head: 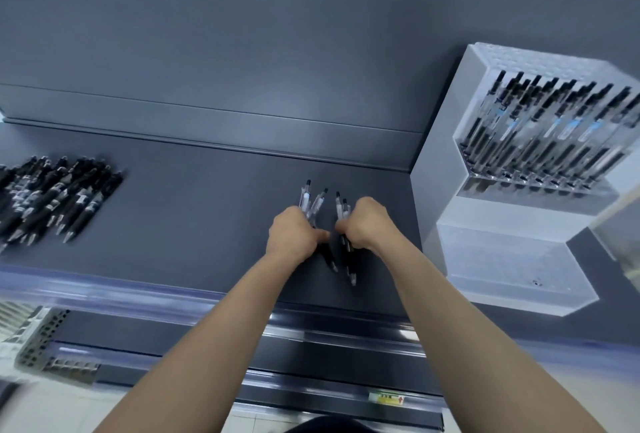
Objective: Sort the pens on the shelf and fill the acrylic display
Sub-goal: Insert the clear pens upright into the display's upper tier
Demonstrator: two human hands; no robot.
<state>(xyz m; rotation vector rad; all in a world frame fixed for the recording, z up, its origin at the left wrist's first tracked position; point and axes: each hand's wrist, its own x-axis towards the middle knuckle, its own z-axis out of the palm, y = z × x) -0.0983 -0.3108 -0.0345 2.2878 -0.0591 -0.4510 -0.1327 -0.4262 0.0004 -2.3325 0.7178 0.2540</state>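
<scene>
Both hands sit side by side over the middle of the dark grey shelf (pixel 194 197). My left hand (pixel 294 235) grips two clear-barrelled black pens (pixel 310 202) whose caps stick out beyond the knuckles. My right hand (pixel 363 223) grips a second small bunch of pens (pixel 348 259), with tips showing below the fist. A stepped acrylic display (pixel 440 142) stands at the right. Its upper tier holds several upright pens (pixel 554 135); its lower tier (pixel 512 266) shows no pens. A loose heap of black pens (pixel 59 197) lies at the shelf's left end.
The shelf has a clear plastic front rail (pixel 114 294) and a grey back panel (pixel 242 52). A lower shelf edge with a yellow label (pixel 386 399) lies beneath my arms. A perforated metal upright (pixel 41 335) shows at the lower left.
</scene>
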